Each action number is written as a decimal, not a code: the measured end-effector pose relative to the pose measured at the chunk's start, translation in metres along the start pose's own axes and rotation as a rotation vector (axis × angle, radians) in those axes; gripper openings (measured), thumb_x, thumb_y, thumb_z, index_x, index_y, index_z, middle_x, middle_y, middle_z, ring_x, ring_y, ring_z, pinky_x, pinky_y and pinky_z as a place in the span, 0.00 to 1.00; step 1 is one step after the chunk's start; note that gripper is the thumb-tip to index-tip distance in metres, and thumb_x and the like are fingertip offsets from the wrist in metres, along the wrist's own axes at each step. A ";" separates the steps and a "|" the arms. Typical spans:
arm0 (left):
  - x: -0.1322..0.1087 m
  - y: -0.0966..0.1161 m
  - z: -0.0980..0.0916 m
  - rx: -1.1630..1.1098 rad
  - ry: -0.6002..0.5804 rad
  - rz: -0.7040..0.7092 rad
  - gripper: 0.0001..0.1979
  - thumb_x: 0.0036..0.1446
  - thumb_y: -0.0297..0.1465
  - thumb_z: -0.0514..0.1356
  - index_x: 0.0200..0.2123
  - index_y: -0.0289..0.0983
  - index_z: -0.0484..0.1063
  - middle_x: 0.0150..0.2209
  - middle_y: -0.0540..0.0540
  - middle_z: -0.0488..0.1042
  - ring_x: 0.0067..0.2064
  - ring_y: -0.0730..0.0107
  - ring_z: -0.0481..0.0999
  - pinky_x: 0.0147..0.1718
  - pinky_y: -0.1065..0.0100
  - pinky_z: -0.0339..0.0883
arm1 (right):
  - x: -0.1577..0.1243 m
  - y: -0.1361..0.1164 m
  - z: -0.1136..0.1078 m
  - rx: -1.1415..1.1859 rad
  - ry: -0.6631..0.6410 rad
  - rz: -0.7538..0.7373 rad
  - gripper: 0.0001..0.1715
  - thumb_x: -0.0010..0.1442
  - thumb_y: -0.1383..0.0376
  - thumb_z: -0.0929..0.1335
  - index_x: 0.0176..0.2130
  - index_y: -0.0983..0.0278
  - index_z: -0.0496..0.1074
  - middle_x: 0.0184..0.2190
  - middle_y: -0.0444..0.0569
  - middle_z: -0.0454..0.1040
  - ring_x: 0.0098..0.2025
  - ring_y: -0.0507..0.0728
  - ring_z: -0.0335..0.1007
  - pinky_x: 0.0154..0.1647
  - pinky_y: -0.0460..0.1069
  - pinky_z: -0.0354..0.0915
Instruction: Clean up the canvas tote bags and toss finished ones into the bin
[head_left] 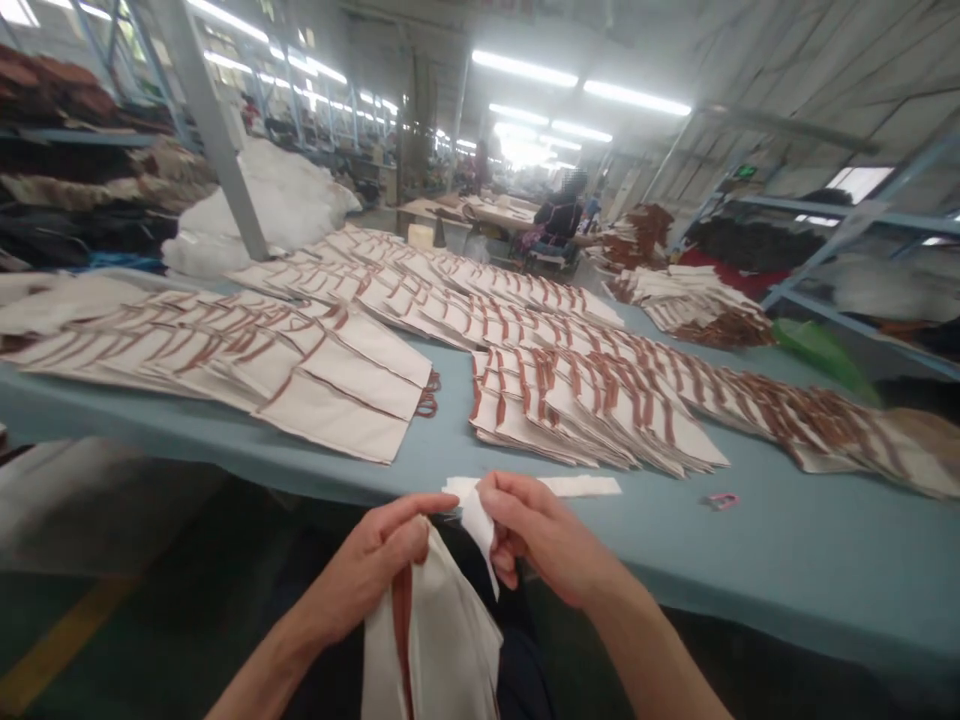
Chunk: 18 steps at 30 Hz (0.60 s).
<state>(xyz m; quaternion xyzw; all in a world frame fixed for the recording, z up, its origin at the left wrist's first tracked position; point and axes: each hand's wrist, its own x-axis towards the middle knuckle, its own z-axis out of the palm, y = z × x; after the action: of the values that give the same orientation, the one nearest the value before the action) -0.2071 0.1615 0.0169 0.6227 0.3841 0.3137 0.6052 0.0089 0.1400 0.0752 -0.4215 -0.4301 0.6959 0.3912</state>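
My left hand (375, 555) pinches the top corner of a stack of cream fabric pieces (442, 640) with a brown strip, hanging in front of the table edge. Its index finger points right, towards my right hand (536, 525). Closed fingers of that right hand grip a small white slip (478, 530), which hangs down beside the fabric. Just behind the hands, a white paper strip (581, 487) lies along the table edge, partly hidden by the right hand. What the right hand's lower fingers hold, if anything more, is hidden.
Overlapping rows of cream pieces with brown strips (345, 400) cover much of the blue-green table (675, 540). Pink-handled thread snips (720, 501) lie at right. Brown loops (427, 395) stick out near the middle. A person (559, 215) sits farther back; shelves stand on both sides.
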 end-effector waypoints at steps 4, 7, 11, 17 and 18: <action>-0.014 0.023 -0.011 -0.111 -0.169 -0.035 0.31 0.56 0.56 0.65 0.46 0.34 0.80 0.23 0.53 0.63 0.28 0.69 0.63 0.30 0.70 0.60 | 0.018 -0.002 0.020 -0.175 -0.061 -0.040 0.32 0.60 0.37 0.72 0.32 0.63 0.67 0.20 0.37 0.66 0.18 0.46 0.59 0.20 0.42 0.61; -0.018 0.028 -0.011 -0.102 -0.148 -0.017 0.28 0.58 0.55 0.63 0.39 0.34 0.78 0.25 0.53 0.61 0.28 0.70 0.59 0.29 0.71 0.56 | 0.027 -0.005 0.027 -0.296 -0.106 -0.070 0.32 0.62 0.37 0.69 0.33 0.62 0.66 0.21 0.37 0.66 0.20 0.47 0.58 0.20 0.42 0.58; -0.023 0.026 -0.010 -0.038 -0.092 -0.006 0.25 0.61 0.53 0.60 0.30 0.35 0.70 0.26 0.53 0.57 0.29 0.72 0.54 0.27 0.71 0.49 | 0.039 -0.010 0.031 -0.443 -0.150 -0.109 0.27 0.65 0.43 0.68 0.32 0.63 0.67 0.21 0.37 0.63 0.22 0.48 0.55 0.22 0.44 0.52; -0.039 0.022 -0.012 -0.018 -0.001 -0.050 0.25 0.61 0.52 0.60 0.27 0.36 0.66 0.25 0.53 0.56 0.28 0.73 0.53 0.27 0.71 0.49 | 0.057 -0.005 0.026 -0.434 -0.001 -0.208 0.25 0.63 0.45 0.70 0.30 0.62 0.67 0.24 0.40 0.68 0.24 0.49 0.58 0.26 0.45 0.57; -0.042 0.020 -0.012 -0.005 0.031 -0.046 0.25 0.61 0.51 0.60 0.27 0.35 0.67 0.25 0.53 0.57 0.28 0.72 0.54 0.27 0.71 0.50 | 0.056 0.001 0.025 -0.365 0.068 -0.223 0.27 0.63 0.43 0.70 0.30 0.62 0.67 0.24 0.40 0.68 0.23 0.49 0.58 0.25 0.45 0.57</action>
<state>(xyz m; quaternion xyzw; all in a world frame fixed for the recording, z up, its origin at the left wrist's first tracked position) -0.2367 0.1327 0.0411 0.6071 0.4069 0.3102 0.6080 -0.0332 0.1842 0.0673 -0.4586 -0.5795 0.5442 0.3972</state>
